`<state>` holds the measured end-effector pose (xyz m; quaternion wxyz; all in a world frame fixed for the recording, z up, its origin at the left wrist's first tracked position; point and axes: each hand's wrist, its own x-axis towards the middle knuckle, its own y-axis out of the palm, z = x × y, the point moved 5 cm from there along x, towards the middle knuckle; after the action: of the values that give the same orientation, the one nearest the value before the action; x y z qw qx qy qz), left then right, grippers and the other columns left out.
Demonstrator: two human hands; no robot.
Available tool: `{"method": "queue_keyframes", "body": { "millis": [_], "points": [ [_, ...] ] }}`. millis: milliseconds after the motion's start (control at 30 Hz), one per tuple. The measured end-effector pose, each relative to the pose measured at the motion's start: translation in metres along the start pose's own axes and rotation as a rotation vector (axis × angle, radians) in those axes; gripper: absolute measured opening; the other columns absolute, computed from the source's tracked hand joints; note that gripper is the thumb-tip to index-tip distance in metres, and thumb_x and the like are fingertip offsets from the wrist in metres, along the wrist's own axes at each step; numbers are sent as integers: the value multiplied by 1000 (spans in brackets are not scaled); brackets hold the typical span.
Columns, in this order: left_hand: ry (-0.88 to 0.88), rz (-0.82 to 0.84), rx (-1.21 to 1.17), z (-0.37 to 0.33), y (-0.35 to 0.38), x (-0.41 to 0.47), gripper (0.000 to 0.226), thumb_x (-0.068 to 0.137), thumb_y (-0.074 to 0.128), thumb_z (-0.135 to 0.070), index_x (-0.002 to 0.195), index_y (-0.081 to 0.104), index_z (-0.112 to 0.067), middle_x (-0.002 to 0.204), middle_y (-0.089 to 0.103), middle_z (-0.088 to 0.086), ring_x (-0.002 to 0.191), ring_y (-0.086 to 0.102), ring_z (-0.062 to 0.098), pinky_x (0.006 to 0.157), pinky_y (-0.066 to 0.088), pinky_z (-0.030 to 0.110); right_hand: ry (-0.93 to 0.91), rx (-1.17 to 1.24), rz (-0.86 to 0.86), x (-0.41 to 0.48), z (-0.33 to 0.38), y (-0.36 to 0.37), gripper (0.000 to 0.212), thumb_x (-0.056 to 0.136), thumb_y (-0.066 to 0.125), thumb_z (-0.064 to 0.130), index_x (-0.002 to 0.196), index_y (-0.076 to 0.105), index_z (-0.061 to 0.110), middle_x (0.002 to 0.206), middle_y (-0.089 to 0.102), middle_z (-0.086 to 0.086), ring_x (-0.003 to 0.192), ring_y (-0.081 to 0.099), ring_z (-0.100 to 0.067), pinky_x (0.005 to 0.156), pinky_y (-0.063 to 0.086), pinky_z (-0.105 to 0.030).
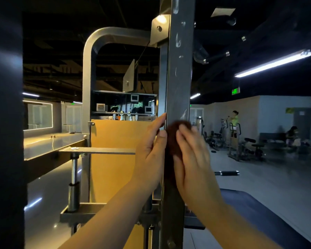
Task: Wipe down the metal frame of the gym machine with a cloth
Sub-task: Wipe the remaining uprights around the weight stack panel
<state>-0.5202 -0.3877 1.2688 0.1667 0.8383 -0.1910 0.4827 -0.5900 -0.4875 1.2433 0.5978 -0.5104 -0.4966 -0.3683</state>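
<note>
A tall grey metal post (180, 72) of the gym machine runs up the middle of the view. A dark brown cloth (173, 141) lies against the post's front face. My right hand (192, 155) presses the cloth onto the post with its fingers laid over it. My left hand (151, 151) sits on the post's left side, thumb at the cloth's edge and fingers reaching behind the post. Much of the cloth is hidden between my hands.
A curved grey frame tube (87, 83) and an orange panel (115, 155) stand left of the post, with a flat metal shelf (97, 150). A dark padded bench (258, 209) lies lower right. Other machines (241, 144) and two people are far right. A dark column (5, 123) fills the left edge.
</note>
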Motion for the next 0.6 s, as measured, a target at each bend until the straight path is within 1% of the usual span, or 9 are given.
{"method": "queue_keyframes", "body": {
  "millis": [67,100,167,233,267,333,400,500,600],
  "points": [
    [40,-30,29,-7,1,8,35,110,42,-11,132,59,-32,124,67,-23,123,60,0,100,47,16,37,0,-21,42,1,-9,53,108,35,29,158,28,16,167,21,1,158,7,-16,125,5,-25],
    [63,-45,60,-8,1,12,35,110,42,-11,130,59,-34,121,67,-25,121,60,-1,98,46,13,48,-5,-32,61,1,-13,53,108,36,29,158,29,14,167,21,0,158,7,-16,124,1,-21],
    [100,-80,108,-11,2,19,36,111,42,-13,132,59,-36,124,65,-24,124,57,0,99,45,13,47,-35,-54,79,2,-15,52,107,39,26,157,34,11,167,25,-3,158,10,-19,124,-4,-17],
    [117,-110,126,-10,3,25,36,111,42,-18,140,57,-34,131,60,-19,130,54,3,105,45,18,46,-35,-73,71,2,-14,50,107,39,26,155,38,11,165,30,-5,157,15,-22,126,1,-20],
    [111,-120,130,-9,3,27,37,110,42,-22,143,54,-35,136,57,-18,134,51,3,110,44,24,48,-31,-73,59,3,-11,50,106,39,27,154,38,13,164,30,-4,156,17,-22,127,6,-24],
    [99,-112,134,-8,7,30,40,108,41,-30,147,49,-40,147,50,-20,143,44,4,119,40,41,33,-26,-45,30,5,-5,52,103,38,27,154,35,16,163,29,-1,156,17,-19,125,19,-36],
    [84,-74,115,-7,12,31,43,107,42,-31,149,47,-39,155,48,-15,148,41,9,122,36,50,-22,-42,-26,13,4,-4,51,102,41,26,152,37,14,161,33,-2,155,22,-20,122,29,-44],
    [50,-89,45,-8,12,34,44,106,43,-33,149,50,-36,154,52,-9,146,44,12,122,36,51,-109,-83,-33,29,0,-13,48,103,41,25,148,45,9,156,43,-7,152,29,-24,120,35,-55],
    [48,-111,30,-18,14,42,40,111,41,-28,150,50,-31,148,56,-10,138,51,4,120,40,43,-73,-72,-95,70,0,-24,51,104,38,26,151,43,7,159,41,-10,152,24,-24,122,31,-54]
  ]
}}
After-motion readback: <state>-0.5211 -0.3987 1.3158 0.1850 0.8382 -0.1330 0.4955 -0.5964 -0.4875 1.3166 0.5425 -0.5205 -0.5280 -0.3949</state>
